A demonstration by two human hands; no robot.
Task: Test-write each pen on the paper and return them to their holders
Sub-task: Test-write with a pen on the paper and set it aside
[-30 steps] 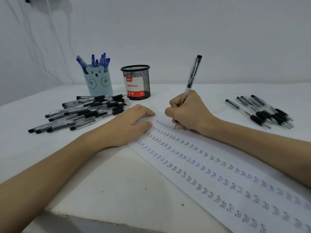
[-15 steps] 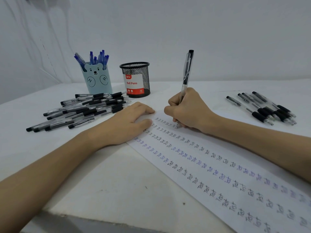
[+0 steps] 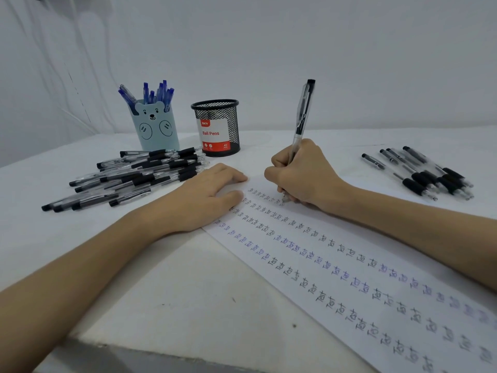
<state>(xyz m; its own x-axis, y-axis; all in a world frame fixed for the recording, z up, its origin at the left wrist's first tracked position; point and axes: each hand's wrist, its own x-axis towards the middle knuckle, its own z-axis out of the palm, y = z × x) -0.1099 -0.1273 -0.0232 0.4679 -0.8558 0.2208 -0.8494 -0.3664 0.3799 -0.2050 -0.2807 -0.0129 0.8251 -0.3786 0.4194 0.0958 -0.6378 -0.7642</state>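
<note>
I've got a single head view, worn high at the near edge of the worktop (image 3: pixel 188 292), looking forward and down, close over both forearms, facing the far edge and the blank wall (image 3: pixel 295 49) behind it.

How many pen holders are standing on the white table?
2: a pale blue bear-faced holder full of blue pens at back left, and a black wire-mesh cup just to its right.
</note>
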